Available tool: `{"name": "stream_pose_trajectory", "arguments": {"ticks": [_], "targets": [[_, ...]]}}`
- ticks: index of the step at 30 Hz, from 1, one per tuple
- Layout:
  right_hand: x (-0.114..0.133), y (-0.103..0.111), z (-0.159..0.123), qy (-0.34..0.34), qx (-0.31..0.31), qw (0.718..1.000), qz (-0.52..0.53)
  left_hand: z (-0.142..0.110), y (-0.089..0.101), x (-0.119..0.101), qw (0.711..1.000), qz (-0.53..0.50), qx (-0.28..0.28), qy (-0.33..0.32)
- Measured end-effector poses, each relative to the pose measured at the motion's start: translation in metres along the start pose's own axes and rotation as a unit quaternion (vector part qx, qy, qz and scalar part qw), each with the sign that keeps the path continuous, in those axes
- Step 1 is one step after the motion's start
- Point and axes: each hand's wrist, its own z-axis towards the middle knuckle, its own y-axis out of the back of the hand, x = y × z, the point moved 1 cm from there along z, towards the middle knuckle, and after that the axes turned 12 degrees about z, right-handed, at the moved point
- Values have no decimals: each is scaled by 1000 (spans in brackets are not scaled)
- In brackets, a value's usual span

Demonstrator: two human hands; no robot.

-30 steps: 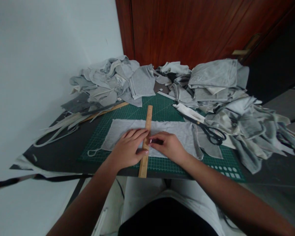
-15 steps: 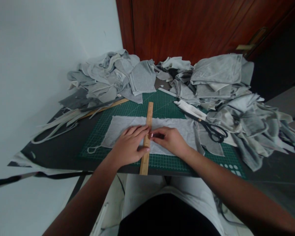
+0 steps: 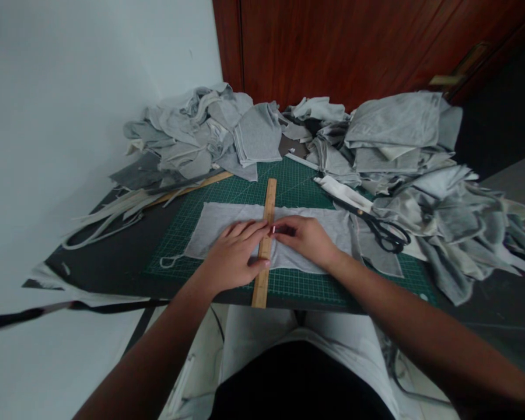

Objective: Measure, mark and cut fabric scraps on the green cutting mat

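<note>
A wooden ruler (image 3: 261, 283) lies nearly upright in the picture across a flat light grey cloth (image 3: 214, 219), its near end reaching the table's front edge. My left hand (image 3: 234, 256) lies flat over the ruler and the cloth to its left, fingers stretched out and thumb on the ruler. Close against the ruler's right edge, my right hand (image 3: 304, 239) is closed in a pinch, fingertips near the left ones. Something small and whitish shows at its fingertips, too small to make out. The cloth rests on a green cutting mat (image 3: 297, 286).
Black-handled scissors (image 3: 387, 233) lie right of the cloth. Heaps of grey fabric scraps (image 3: 188, 137) stand at back left, with another pile (image 3: 441, 210) along the right. A second wooden strip (image 3: 210, 179) and pale fabric strips (image 3: 109, 216) lie left, beside the wall.
My right hand has slid a little away from me along the ruler's right edge. My left hand stays pressed on the ruler. The whole view has shifted slightly.
</note>
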Motion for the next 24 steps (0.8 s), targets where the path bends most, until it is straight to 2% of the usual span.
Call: {"name": "stream_pose_trajectory", "arguments": {"ticks": [13,24], "targets": [[-8,9,25,-33,-3,999,-11,1,1,-1,1000,6,-6,-10],[-20,13,45,-30,-31,997,-59,0,1,1,1000,9,-9,-10]]}}
